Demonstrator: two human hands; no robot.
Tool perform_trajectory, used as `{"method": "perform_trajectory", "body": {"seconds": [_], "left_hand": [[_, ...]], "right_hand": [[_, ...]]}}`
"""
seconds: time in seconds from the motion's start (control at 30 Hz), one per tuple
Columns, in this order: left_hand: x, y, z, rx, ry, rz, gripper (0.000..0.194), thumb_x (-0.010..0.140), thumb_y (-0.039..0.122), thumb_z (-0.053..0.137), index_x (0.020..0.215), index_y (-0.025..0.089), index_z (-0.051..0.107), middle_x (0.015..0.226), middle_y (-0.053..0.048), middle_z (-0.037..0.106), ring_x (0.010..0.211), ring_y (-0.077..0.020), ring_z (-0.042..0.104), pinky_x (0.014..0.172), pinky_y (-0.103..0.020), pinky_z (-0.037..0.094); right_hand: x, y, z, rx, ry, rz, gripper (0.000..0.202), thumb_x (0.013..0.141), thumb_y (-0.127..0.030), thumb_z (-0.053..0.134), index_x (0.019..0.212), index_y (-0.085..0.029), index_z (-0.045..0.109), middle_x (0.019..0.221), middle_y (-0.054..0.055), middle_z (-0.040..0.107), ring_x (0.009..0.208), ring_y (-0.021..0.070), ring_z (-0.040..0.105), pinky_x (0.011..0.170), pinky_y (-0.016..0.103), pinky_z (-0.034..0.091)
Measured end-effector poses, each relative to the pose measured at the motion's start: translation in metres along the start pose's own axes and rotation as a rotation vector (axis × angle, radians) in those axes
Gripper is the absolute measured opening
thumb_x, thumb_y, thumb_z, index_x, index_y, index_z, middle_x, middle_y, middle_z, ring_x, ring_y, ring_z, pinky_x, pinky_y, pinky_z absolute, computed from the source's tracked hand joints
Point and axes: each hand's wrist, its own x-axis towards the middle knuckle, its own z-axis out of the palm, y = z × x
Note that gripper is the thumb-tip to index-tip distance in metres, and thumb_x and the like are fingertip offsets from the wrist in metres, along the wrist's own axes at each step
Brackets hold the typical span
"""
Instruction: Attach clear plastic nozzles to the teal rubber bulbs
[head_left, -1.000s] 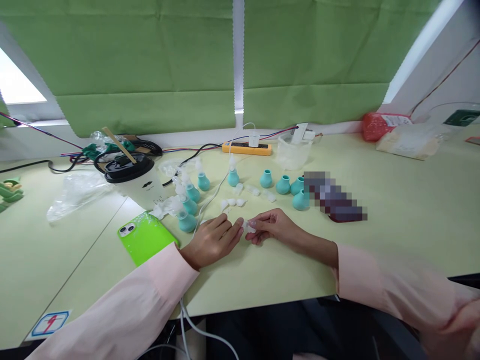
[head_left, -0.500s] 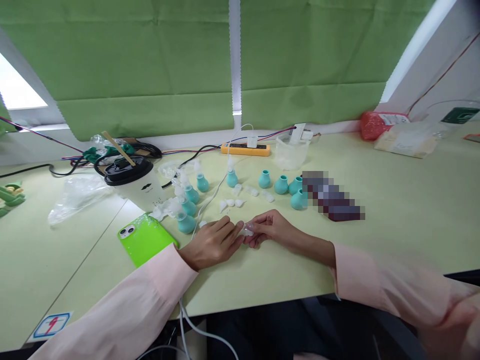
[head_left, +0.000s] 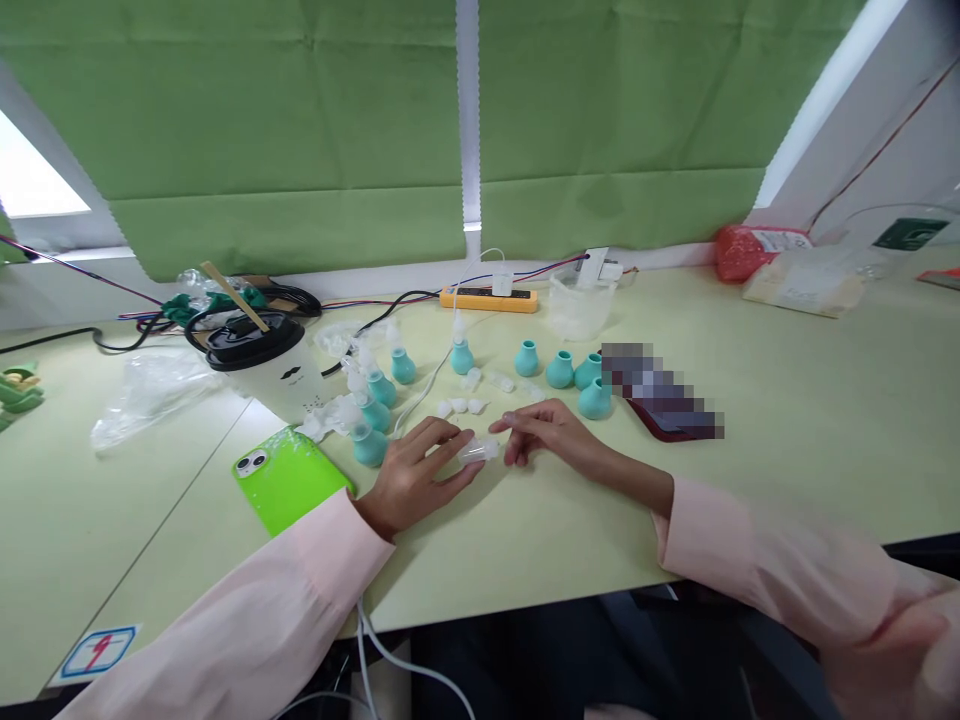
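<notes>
Between the thumb and fingers of my left hand [head_left: 416, 470] is a small clear plastic tube [head_left: 478, 450], lying sideways just above the table. My right hand [head_left: 551, 430] is beside the tube's right end, fingers apart and holding nothing. Beyond my hands are several small white tips [head_left: 460, 406] and some loose clear plastic pieces [head_left: 501, 381]. Bare turquoise rubber bulbs [head_left: 559, 370] stand to the right of these. On the left, a line of turquoise bulbs [head_left: 369, 446] has clear pieces fitted on at least some of them.
A green-cased phone [head_left: 292, 480] lies left of my left hand, with a lidded paper cup [head_left: 274, 385] behind it. A white cable [head_left: 427, 390] runs among the bulbs. Farther back are an orange power strip [head_left: 487, 299] and a translucent tub [head_left: 581, 310]. A dark red phone-like object [head_left: 675, 425] lies right.
My right hand has let go of the clear tube and drawn slightly away, its fingers spreading. The tube stays in my left hand and now shows more fully.
</notes>
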Motion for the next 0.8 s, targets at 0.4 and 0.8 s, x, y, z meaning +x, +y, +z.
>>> {"method": "perform_trajectory", "body": {"seconds": [0.4,0.8], "left_hand": [[-0.003,0.000,0.002,-0.061,-0.053,-0.147,0.019,0.067,0.024,0.059,0.084,0.014,0.057,0.073,-0.006,0.060,0.062,-0.0120,0.056,0.052,-0.023,0.048],[-0.001,0.007,0.001,-0.313,-0.148,-0.541,0.027,0.068,0.030,0.060,0.091,0.015,0.059,0.069,-0.001,0.059,0.059,-0.0086,0.054,0.057,-0.021,0.050]], "right_hand": [[-0.008,-0.036,-0.048,-1.649,0.579,-0.429,0.027,0.076,-0.031,0.045,0.090,-0.014,0.059,0.090,0.014,0.058,0.085,0.0279,0.048,0.068,0.040,0.035],[-0.023,-0.057,-0.063,-1.462,0.262,0.078,0.015,0.064,-0.030,0.055,0.074,-0.019,0.057,0.076,0.003,0.059,0.071,0.0185,0.053,0.050,0.025,0.035]]}}
